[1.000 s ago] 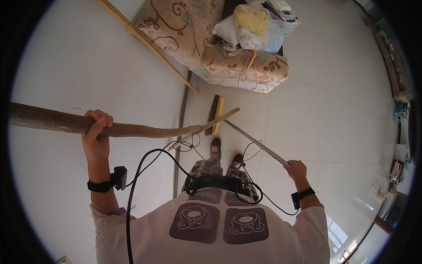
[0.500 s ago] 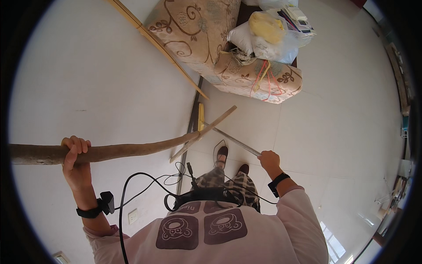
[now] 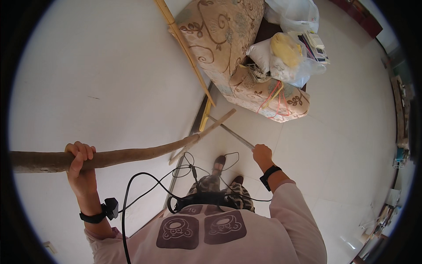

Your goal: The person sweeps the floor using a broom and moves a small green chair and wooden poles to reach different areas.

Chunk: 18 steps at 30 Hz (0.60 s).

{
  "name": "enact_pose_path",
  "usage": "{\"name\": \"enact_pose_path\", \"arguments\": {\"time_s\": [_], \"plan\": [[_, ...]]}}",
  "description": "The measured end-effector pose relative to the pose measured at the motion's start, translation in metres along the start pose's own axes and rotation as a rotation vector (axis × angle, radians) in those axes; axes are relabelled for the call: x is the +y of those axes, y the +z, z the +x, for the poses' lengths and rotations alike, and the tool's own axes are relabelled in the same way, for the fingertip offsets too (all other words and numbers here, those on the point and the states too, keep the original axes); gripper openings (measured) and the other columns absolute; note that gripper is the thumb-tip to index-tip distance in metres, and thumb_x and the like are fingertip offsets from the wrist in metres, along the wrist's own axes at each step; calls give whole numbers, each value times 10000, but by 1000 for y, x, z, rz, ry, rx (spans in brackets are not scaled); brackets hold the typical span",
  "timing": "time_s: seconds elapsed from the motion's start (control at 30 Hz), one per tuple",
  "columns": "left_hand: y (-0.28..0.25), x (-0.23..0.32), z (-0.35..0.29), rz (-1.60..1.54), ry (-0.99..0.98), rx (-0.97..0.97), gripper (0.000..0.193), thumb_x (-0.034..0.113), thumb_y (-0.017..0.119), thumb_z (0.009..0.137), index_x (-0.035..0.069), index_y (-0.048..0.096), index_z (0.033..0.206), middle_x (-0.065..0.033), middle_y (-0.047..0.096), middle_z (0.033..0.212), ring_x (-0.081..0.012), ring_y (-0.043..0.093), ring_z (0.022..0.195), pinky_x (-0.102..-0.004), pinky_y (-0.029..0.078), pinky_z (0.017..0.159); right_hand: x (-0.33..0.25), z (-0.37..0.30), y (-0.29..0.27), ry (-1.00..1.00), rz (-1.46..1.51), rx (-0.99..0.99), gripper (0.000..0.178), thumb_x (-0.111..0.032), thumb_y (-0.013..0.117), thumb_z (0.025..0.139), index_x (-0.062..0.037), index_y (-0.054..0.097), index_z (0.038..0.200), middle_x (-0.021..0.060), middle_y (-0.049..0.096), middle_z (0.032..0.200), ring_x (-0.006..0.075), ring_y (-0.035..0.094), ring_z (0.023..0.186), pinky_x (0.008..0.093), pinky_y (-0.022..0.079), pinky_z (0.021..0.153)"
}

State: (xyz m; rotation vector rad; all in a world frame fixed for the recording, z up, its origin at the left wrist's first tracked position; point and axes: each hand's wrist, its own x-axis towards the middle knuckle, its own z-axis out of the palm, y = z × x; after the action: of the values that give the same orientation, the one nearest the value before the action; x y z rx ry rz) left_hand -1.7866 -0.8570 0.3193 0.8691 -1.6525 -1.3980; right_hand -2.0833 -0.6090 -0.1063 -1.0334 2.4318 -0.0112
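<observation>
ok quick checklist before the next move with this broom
1. Left hand closed around the wooden branch: ok.
2. Right hand gripping the broom handle: ok.
3. Yellow broom head down near the foot of the wall: ok.
4. Cables away from the feet: not ok, a loop shows beside the left shoe.
5. Branch's thick end free: cannot tell, it runs out of view.

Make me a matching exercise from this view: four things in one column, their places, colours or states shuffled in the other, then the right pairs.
Things:
1. Branch
2. Broom head
3. Sofa
4. Right hand

Descriptions:
A. Beige with a curling leaf pattern
B. Closed around a grey handle
C. Gripped by the left hand
D. Yellow, at the foot of the wall

Pairs: 1-C, 2-D, 3-A, 4-B
</observation>
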Motion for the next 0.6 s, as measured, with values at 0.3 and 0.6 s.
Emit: {"name": "enact_pose_path", "arguments": {"time_s": [0.3, 0.6], "plan": [[-3, -7, 0, -27, -4, 68, 138, 65, 580, 753, 100, 448, 780, -10, 428, 724, -142, 423, 722, -318, 353, 784, -3, 69, -65, 51, 9, -183, 310, -255, 563, 775, -35, 626, 985, 158, 631, 1007, 310, 607, 939, 410, 492, 782], [-2, -15, 4, -8, -6, 44, 103, 64, 570, 768, 82, 468, 776, -21, 441, 756, -150, 441, 748, -312, 361, 788, -3, 57, -79, 4, -84, -239, 311, -271, 568, 785, -40, 630, 984, 148, 635, 999, 310, 607, 937, 401, 493, 782]]}}
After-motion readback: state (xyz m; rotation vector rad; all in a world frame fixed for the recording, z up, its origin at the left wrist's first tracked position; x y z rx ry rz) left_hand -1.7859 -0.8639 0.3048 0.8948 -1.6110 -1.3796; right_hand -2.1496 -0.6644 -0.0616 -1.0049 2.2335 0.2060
